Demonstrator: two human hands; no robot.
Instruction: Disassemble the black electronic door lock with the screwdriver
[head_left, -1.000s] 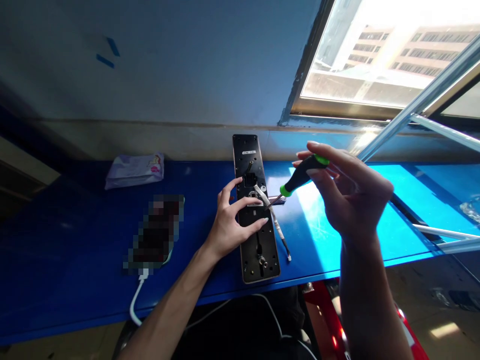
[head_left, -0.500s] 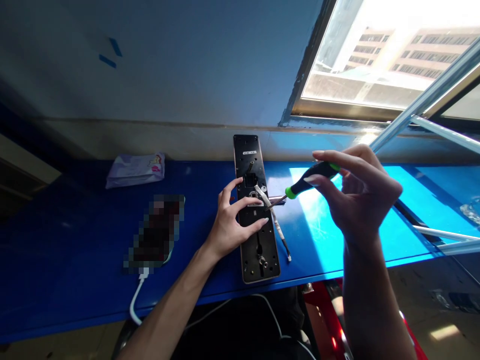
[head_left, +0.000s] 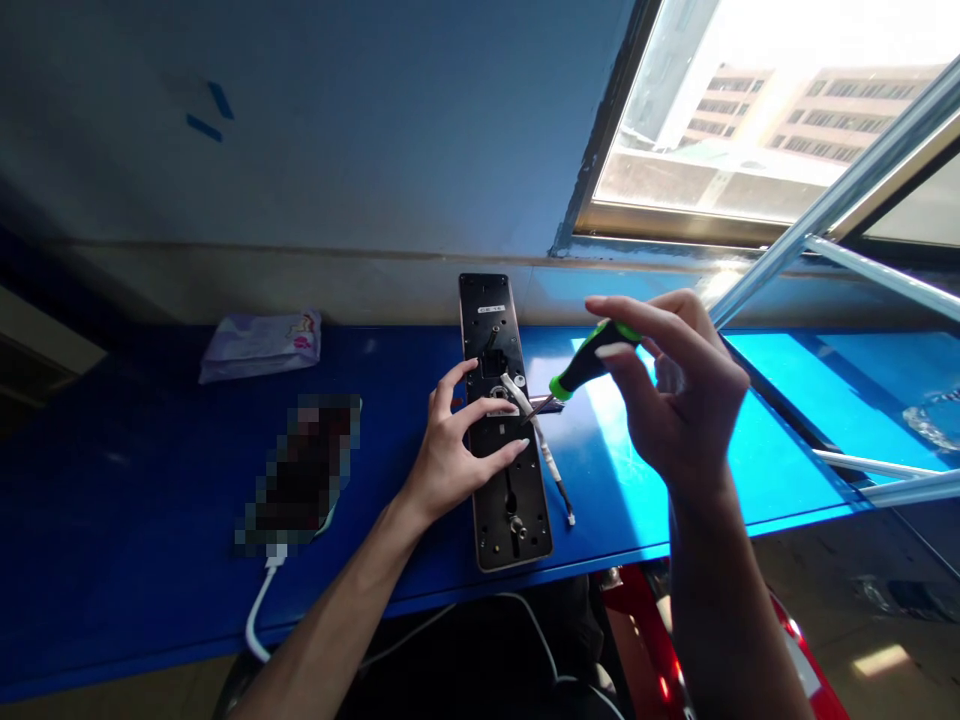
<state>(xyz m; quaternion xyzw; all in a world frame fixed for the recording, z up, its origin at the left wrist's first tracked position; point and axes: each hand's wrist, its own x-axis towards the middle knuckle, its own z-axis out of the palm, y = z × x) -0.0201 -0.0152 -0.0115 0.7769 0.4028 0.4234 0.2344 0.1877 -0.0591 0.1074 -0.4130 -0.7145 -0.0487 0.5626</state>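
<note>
Mid-frame, the left hand (head_left: pixel 450 455) lay spread flat on the door-lock panel (head_left: pixel 501 430) while the right hand (head_left: pixel 675 400) pinched the green-handled screwdriver (head_left: pixel 581 372), tip at a still-unfinished screw.

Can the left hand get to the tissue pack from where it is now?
Probably yes. The left hand rests on the black lock panel; the tissue pack lies farther left on the blue table, with only bare tabletop between them.
</note>
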